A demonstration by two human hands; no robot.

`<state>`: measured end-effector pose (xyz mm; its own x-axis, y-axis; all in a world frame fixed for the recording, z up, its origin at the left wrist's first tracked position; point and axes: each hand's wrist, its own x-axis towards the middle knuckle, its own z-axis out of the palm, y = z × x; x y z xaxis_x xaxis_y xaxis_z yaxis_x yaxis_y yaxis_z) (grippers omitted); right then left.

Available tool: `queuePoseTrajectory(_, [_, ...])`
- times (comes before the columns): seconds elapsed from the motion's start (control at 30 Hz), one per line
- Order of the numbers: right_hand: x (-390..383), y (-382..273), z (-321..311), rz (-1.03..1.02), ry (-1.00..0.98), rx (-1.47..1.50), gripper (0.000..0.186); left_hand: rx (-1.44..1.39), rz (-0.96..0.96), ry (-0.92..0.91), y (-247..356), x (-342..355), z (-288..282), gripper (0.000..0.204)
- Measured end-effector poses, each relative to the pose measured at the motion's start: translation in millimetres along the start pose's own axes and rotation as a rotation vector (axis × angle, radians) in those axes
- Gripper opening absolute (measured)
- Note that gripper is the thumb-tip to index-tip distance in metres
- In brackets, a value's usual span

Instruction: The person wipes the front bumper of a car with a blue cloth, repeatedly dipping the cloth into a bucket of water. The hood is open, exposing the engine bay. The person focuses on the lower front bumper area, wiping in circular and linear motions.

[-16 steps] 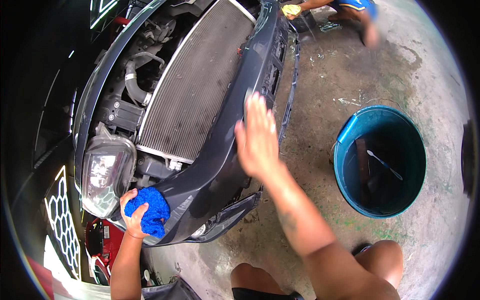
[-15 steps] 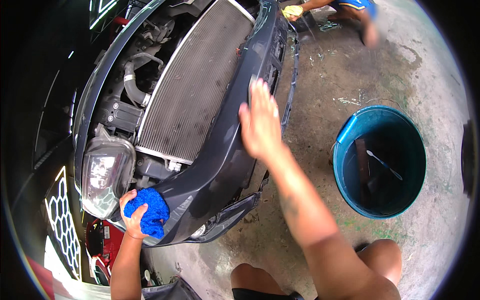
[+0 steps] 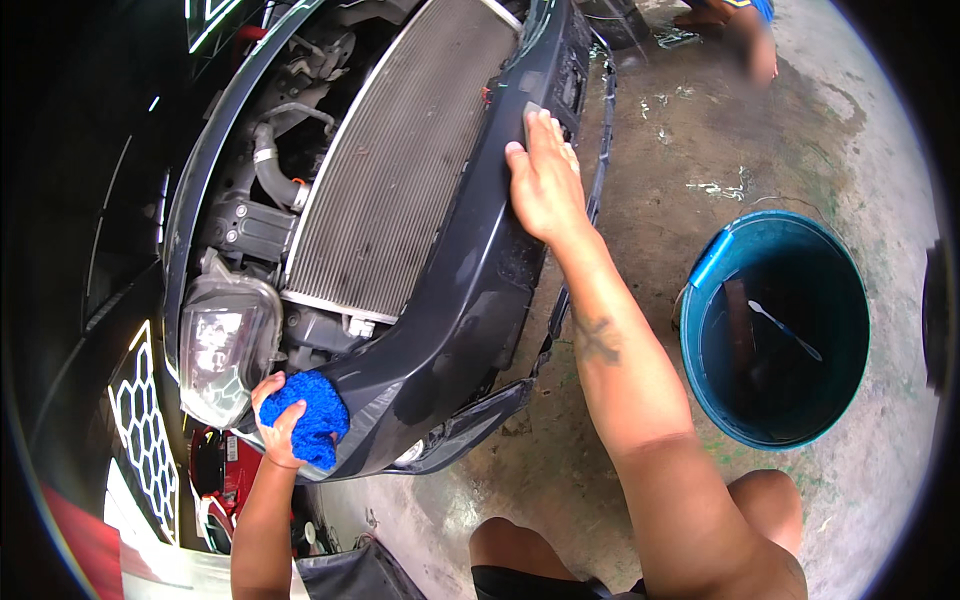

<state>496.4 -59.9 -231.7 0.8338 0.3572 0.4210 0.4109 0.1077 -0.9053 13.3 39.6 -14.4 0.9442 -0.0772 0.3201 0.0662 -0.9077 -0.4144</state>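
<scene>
My left hand [image 3: 278,420] is closed round a bunched blue microfiber cloth [image 3: 312,415] at the near left corner of a dark grey car bumper [image 3: 440,300], just below the headlight [image 3: 222,345]. My right hand [image 3: 548,180] lies flat on the bumper's upper front face, fingers stretched and together. A thin grey piece [image 3: 531,108] shows at its fingertips, mostly hidden under them; its exact kind is unclear. The bumper has dull, lighter patches along its edge and corner.
Behind the bumper, the radiator [image 3: 400,160] and engine parts stand exposed. A teal bucket [image 3: 690,370] on the concrete floor, right, contains dark liquid and a white-and-blue brush-like stick [image 3: 785,330]. Another person's leg [image 3: 755,50] appears at the far right. A red car [image 3: 240,475] shows lower left.
My right hand has slid farther along the bumper, the grey piece moving with it. My left hand keeps the cloth at the corner. The other person's hand with a yellow cloth has left view.
</scene>
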Motion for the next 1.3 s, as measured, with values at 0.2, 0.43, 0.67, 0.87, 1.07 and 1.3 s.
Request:
queuePoseTrajectory(0.2, [-160,-92,15,-0.007,-0.226,0.055,0.072,0.070,-0.033,-0.057,6,-18,-35,0.075])
queuePoseTrajectory(0.43, [-10,-19,5,0.016,0.049,0.039,0.068,-0.021,0.000,0.027,6,3,-1,0.076])
queuePoseTrajectory(0.67, [-172,-90,27,-0.036,-0.119,-0.009,0.072,0.051,-0.007,-0.013,7,-7,-27,0.076])
queuePoseTrajectory(0.87, [-4,-9,-4,0.164,0.023,0.155,0.077,0.019,0.010,-0.007,9,-1,-15,0.077])
queuePoseTrajectory(1.07, [-136,-60,32,0.011,0.010,0.080,0.069,0.034,0.028,0.021,10,-2,-21,0.078])
queuePoseTrajectory(1.3, [-240,-136,45,0.045,-0.099,-0.057,0.079,0.038,0.018,0.006,22,4,-28,0.076])
